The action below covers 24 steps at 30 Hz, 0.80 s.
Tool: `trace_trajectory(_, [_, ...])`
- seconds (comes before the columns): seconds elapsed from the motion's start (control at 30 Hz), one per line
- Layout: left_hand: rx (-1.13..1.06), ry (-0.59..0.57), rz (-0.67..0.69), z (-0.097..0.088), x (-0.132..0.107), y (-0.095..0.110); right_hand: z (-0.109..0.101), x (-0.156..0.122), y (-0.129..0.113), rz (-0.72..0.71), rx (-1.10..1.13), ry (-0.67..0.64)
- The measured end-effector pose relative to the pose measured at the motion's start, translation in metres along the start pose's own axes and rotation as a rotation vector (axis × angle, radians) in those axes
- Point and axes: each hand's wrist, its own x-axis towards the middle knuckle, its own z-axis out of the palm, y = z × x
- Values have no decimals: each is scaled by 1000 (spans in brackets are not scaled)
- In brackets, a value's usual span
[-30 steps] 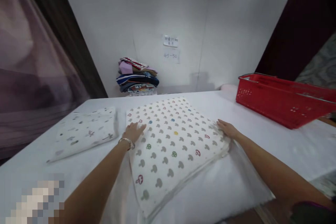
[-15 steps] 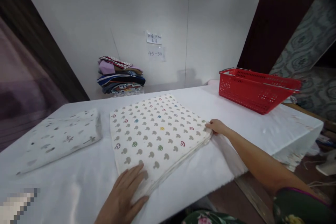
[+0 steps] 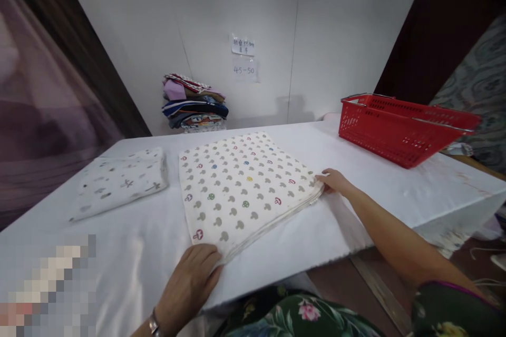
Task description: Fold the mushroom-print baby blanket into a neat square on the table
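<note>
Folded cream cloth with grey and coloured mushroom print [image 3: 245,189] lies flat on the white-covered counter [image 3: 130,242], middle of the near half, one corner toward the person.

Change: a second ago the left hand [image 3: 190,284] was flat on the far-left part of the cloth. It has since come back to the near corner, and its fingers are now curled at the tip. Can't tell whether it pinches the layers or only presses on them.

Right hand [image 3: 335,180] has stayed at the right corner, fingers stretched onto the stacked edges. A grip there can't be confirmed either.

Net effect: the cloth hasn't shifted, and contact is now at two corners, near and right, instead of across the top.

Around it:
- folded white cloth with sparse grey print [image 3: 120,181], just left, apart
- red plastic basket [image 3: 399,126], far right
- stack of folded coloured fabrics [image 3: 194,102], against the wall
</note>
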Motion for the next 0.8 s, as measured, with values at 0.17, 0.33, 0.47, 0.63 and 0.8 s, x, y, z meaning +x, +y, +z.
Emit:
trace_trajectory(0.17, [-33,-56,-66,-4,20,19,8,-39,-9,-571,-435,85])
trace_trajectory(0.33, [-80,-71,-106,13,63,46,35,-75,-10,-985,-443,-370])
trace_trajectory(0.47, [-77,-113,-163,30,90,59,47,-78,-7,-1051,-444,-366])
trace_trajectory(0.63, [-10,-205,-225,39,106,61,57,-71,-7,-1087,-496,-321])
trace_trajectory(0.8, [45,-206,-222,40,109,61,62,-66,-7,-1225,-485,-278])
